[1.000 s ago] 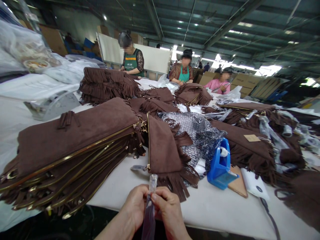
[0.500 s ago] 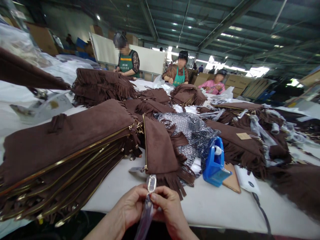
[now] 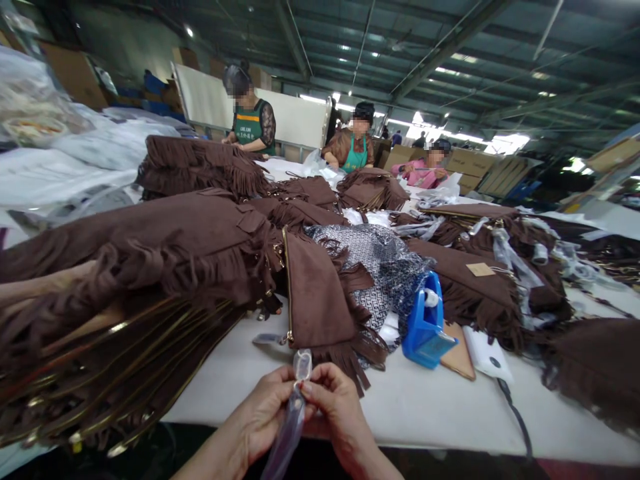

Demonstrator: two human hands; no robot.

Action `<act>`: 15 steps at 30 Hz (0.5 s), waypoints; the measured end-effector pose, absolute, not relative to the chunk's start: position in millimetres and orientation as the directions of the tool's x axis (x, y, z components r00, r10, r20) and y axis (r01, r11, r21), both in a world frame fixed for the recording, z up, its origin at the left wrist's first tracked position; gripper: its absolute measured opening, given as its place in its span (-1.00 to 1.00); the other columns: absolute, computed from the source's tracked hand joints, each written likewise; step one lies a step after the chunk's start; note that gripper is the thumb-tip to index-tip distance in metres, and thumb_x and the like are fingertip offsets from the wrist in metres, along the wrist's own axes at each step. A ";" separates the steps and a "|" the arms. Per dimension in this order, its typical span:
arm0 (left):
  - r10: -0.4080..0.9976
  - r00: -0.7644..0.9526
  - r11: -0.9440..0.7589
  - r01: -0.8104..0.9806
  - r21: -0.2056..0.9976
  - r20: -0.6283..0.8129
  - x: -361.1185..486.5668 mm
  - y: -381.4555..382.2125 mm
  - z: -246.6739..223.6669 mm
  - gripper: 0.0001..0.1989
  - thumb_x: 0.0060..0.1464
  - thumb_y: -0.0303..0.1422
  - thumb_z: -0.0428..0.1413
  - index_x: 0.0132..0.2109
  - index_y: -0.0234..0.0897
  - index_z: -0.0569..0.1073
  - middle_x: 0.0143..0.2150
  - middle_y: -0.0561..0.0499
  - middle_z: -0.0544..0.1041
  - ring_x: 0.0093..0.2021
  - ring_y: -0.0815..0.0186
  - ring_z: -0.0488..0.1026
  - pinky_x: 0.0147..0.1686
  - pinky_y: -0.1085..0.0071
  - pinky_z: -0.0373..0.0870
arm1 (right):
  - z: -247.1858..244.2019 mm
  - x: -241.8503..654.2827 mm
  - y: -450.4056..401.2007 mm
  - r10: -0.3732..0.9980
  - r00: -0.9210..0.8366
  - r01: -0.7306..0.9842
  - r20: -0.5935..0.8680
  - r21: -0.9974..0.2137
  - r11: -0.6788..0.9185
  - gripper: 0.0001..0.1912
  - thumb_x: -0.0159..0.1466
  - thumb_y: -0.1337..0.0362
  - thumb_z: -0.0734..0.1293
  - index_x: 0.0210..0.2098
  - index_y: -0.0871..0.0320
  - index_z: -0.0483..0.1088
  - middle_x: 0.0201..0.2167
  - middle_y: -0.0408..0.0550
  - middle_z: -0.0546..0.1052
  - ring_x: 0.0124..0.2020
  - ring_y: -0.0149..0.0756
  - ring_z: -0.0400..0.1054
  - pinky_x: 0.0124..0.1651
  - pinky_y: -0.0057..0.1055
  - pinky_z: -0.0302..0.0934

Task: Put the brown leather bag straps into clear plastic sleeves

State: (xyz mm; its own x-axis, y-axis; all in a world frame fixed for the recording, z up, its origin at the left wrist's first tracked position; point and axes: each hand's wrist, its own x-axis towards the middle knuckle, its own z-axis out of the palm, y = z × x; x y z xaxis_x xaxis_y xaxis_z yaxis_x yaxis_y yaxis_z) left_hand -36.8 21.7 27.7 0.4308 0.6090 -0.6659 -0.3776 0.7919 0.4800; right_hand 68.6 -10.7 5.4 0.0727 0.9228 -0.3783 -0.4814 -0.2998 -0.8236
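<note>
Between my two hands is a strap end in a clear plastic sleeve (image 3: 285, 433), with a pale metal ring (image 3: 302, 365) pointing up and away from me. My left hand (image 3: 267, 407) pinches it from the left. The fingers of my right hand (image 3: 333, 400) close on it from the other side, thumb bent at the base of the ring. Just beyond the ring lies a brown fringed pouch (image 3: 317, 293) with a gold zip down its left edge. A small clear tag (image 3: 269, 339) hangs near its zip pull.
Stacked brown fringed bags (image 3: 150, 227) fill the left, where another person's arm (image 3: 65, 280) reaches in. A blue tape dispenser (image 3: 425, 333), a white power bank (image 3: 485, 353) with a black cable and patterned wrap (image 3: 370, 267) lie right of the pouch. Several people work across the table.
At the left, another person's arm has come in with a fringed bag, which now lies over the stack. My hands stay almost in place on the sleeved strap.
</note>
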 end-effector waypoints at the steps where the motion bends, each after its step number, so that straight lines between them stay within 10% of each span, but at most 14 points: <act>1: 0.613 0.437 0.789 -0.380 0.482 -0.659 -36.8 21.2 27.8 -0.71 -0.34 -0.75 0.10 -0.43 -0.35 0.30 -0.71 0.09 0.31 -0.72 0.48 0.26 -0.69 0.64 0.21 | 4.7 68.2 -12.1 0.926 0.070 -0.490 -0.371 -0.821 -0.293 -0.60 -0.16 0.13 0.51 -0.52 0.22 0.27 -0.70 -0.24 0.37 -0.72 -0.51 0.22 -0.62 -0.58 0.09; 6: 0.637 0.495 0.770 -0.373 0.518 -0.591 -39.2 11.3 27.8 -0.68 -0.43 -0.72 0.18 -0.45 -0.37 0.30 -0.62 0.14 0.31 -0.65 0.57 0.24 -0.61 0.68 0.19 | -4.8 67.9 -21.1 0.935 0.047 -0.565 -0.352 -0.781 -0.265 -0.64 0.03 0.04 0.39 -0.45 0.19 0.25 -0.64 -0.21 0.37 -0.65 -0.48 0.24 -0.57 -0.55 0.12; 10: 0.708 0.366 0.628 0.066 0.775 -0.605 -59.7 2.2 20.3 -0.87 -0.21 -0.50 0.07 -0.42 -0.29 0.27 -0.64 0.16 0.29 -0.66 0.44 0.27 -0.63 0.53 0.20 | -11.0 73.1 -26.7 0.935 0.155 -0.387 -0.320 -0.890 -0.241 -0.57 -0.01 -0.05 0.39 -0.50 0.22 0.28 -0.61 -0.17 0.38 -0.62 -0.49 0.21 -0.57 -0.57 0.08; 15: 1.000 0.024 -0.021 0.586 0.810 0.008 -77.4 37.0 30.0 -0.77 -0.09 -0.19 -0.07 -0.33 -0.21 0.32 -0.33 -0.04 0.45 -0.36 0.20 0.42 -0.30 0.25 0.34 | -18.9 75.3 -29.3 0.929 0.252 -0.351 -0.271 -0.920 -0.173 -0.49 -0.07 -0.14 0.38 -0.54 0.22 0.29 -0.68 -0.17 0.36 -0.65 -0.50 0.18 -0.57 -0.57 0.04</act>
